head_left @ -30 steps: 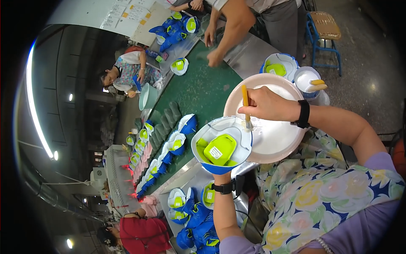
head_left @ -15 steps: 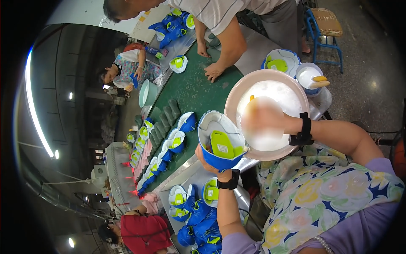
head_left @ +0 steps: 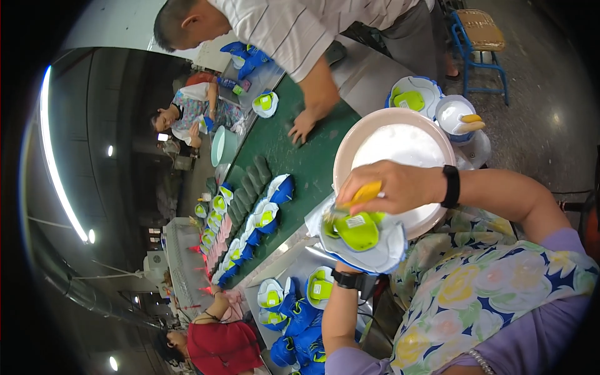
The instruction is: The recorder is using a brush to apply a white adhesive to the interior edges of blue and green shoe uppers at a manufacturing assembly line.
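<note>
My left hand point(head_left: 345, 267) holds up a blue shoe upper point(head_left: 389, 249) from below, its fingers mostly hidden under it. The upper's pale inner side and lime-green insole piece point(head_left: 359, 232) face up. In my right hand point(head_left: 400, 180) is a brush point(head_left: 364, 192) with a yellow handle. Its bristles, blurred, meet the upper's left edge. Just beyond my hands sits a pink basin point(head_left: 345, 153) with white liquid point(head_left: 400, 145) inside, partly covered by my right hand and the upper.
Several blue uppers point(head_left: 303, 340) lie heaped at lower left. More stand in rows on the green conveyor belt point(head_left: 315, 153), beside dark grey lasts point(head_left: 257, 172). Behind the basin are another upper point(head_left: 412, 94) and a white pot point(head_left: 453, 115) with yellow-handled brushes. A co-worker point(head_left: 306, 37) leans over the belt.
My right hand has lifted out of the basin with the brush and moved left onto the upper. My left hand has brought the upper right, to the basin's near edge. The uppers on the belt have shifted slightly.
</note>
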`<state>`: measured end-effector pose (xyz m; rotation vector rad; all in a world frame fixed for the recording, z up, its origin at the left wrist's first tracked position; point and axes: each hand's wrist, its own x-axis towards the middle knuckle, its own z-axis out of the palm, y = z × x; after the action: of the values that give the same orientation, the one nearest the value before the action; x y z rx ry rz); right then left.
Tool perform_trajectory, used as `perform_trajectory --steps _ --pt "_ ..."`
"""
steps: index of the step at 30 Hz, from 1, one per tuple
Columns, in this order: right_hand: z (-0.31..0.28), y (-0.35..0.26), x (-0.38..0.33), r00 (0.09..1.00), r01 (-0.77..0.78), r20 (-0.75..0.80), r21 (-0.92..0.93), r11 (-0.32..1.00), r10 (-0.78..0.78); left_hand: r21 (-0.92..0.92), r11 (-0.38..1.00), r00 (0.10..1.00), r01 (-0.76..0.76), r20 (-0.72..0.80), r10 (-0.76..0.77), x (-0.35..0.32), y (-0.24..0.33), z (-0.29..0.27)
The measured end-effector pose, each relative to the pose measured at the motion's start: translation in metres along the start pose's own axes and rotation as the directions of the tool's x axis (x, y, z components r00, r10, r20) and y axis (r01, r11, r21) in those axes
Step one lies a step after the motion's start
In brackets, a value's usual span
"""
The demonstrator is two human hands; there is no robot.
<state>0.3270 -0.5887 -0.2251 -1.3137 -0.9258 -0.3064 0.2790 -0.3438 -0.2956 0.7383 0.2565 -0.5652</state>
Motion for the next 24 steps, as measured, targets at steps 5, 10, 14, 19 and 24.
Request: perform_trajectory --steps 5,10,14,19,24 --pt "0.003 0.012 0.011 0.987 0.108 0.144 -0.302 0.947 -0.067 0.044 0.998 0.998 -0.048 0.036 0.046 0.011 -0.019 0.008" --pt "-0.016 0.020 0.012 0.973 -0.168 0.089 -0.369 0.914 0.215 0.059 0.992 0.993 -0.114 0.043 0.112 0.006 -0.001 0.007" --pt "-0.022 0.011 0.014 0.907 -0.368 0.064 -0.360 0.857 0.416 0.067 0.983 0.985 -0.170 0.051 0.167 -0.003 0.014 0.001" --pt "-0.026 0.001 0.007 0.820 -0.451 0.158 -0.414 0.791 0.550 0.063 0.965 0.966 -0.253 0.062 0.250 -0.023 0.029 -0.009" --pt "-0.007 -0.003 0.020 0.999 0.011 0.044 -0.299 0.954 0.002 0.070 0.945 0.946 -0.320 0.075 0.315 -0.013 0.023 -0.008"
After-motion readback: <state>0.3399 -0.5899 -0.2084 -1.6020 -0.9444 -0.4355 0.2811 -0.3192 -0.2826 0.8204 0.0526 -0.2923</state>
